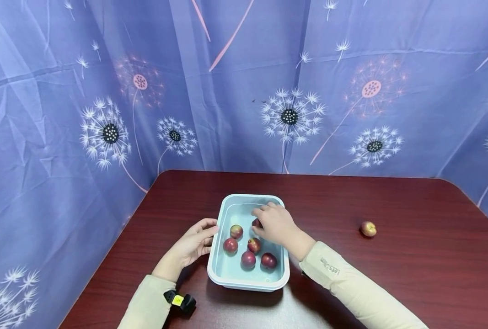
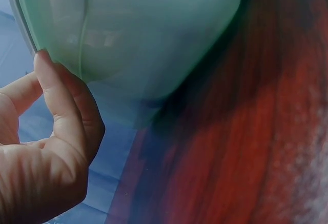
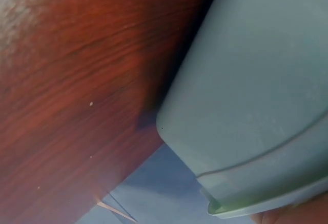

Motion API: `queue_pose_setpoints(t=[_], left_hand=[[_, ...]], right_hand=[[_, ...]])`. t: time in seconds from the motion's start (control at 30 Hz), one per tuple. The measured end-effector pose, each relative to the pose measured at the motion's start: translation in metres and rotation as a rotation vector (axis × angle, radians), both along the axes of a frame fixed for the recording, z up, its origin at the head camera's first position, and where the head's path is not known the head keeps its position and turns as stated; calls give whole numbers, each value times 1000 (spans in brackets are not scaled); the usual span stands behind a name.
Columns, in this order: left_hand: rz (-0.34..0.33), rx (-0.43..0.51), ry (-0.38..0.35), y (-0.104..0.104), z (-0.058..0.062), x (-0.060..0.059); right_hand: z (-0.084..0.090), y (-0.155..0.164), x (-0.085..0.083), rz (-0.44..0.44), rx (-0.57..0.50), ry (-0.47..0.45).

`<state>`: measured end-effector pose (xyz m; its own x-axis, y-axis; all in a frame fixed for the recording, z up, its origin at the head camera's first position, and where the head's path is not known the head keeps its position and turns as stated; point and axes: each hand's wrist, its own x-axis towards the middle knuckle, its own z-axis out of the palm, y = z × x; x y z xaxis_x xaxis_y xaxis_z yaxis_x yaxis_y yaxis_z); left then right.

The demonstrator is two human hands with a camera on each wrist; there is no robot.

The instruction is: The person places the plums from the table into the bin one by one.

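A pale blue plastic tub (image 1: 249, 280) stands on the table with several red plums inside, among them a plum with a yellow-green patch (image 1: 236, 231) and a dark red plum (image 1: 269, 261). My left hand (image 1: 196, 241) holds the tub's left rim; in the left wrist view its bent fingers (image 2: 64, 106) meet the edge. Reaching over the right rim, my right hand (image 1: 274, 224) curls its fingers round a plum (image 1: 256, 223) in the upper right of the tub, partly covering it. The right wrist view shows mainly the tub's outer wall (image 3: 251, 90).
One red and yellow plum (image 1: 368, 229) lies apart on the dark red wooden table (image 1: 412, 256), to the right of the tub. A blue dandelion-print curtain (image 1: 235, 114) hangs behind and beside the table. A black strap device (image 1: 179, 300) sits at the left wrist.
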<state>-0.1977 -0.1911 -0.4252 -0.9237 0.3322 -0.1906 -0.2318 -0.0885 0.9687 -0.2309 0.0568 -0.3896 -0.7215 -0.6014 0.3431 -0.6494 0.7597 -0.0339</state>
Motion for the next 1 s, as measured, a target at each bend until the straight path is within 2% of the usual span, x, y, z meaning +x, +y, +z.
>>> queue_pose_setpoints(t=[0.2, 0.53, 1.0], left_hand=[[-2, -11, 5, 1, -1, 0], [-6, -11, 13, 0, -3, 1], [-5, -19, 18, 0, -2, 1]], right_hand=[[4, 5, 3, -15, -9, 41], [16, 12, 10, -47, -17, 56], [25, 35, 27, 12, -116, 152]])
